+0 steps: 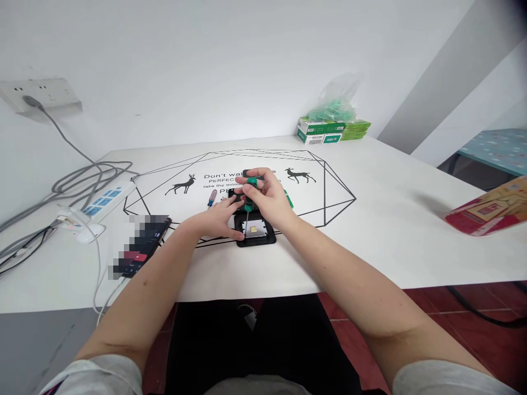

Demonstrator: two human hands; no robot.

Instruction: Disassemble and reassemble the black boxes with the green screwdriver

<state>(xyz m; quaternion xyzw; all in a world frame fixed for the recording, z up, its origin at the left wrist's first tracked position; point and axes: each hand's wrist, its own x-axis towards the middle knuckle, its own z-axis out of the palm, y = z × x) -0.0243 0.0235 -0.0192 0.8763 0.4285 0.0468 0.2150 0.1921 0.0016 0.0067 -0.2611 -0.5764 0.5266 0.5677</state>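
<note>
My right hand [269,196] is closed around a screwdriver with a green and black handle [249,203]. The screwdriver stands nearly upright, its thin shaft pointing down at the left edge of a silver plate [261,231]. That plate sits in a small black square case [269,239] near the table's front edge. Spread beside the case, my left hand [220,218] has its thumb at the case's left side and its fingers reaching toward the dark part behind. A second screwdriver [212,197], with a reddish and blue handle, lies just beyond my left hand. Behind my right hand, dark and green items are partly hidden.
A phone [144,249] lies at the left with a white cable. A power strip [107,198] and grey cables [61,181] are farther left. Green boxes [321,130] with a plastic bag [335,104] stand by the wall. A red and tan package [486,211] sits at the right edge.
</note>
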